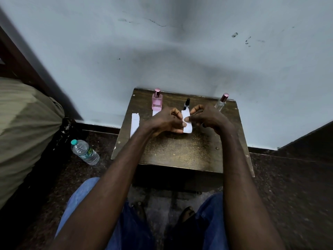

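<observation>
A small white paper strip (187,123) is held upright above the middle of a small wooden table (180,150). My left hand (165,121) pinches its left edge with curled fingers. My right hand (207,116) pinches its right edge from the other side. Behind the hands stand a pink perfume bottle (157,101), a small dark marker or vial (187,103) and a clear bottle with a pink cap (221,102).
More white paper strips (135,123) lie at the table's left edge. A plastic water bottle (84,152) lies on the dark floor to the left. A cloth-covered bulk (23,127) fills the far left. A pale wall backs the table.
</observation>
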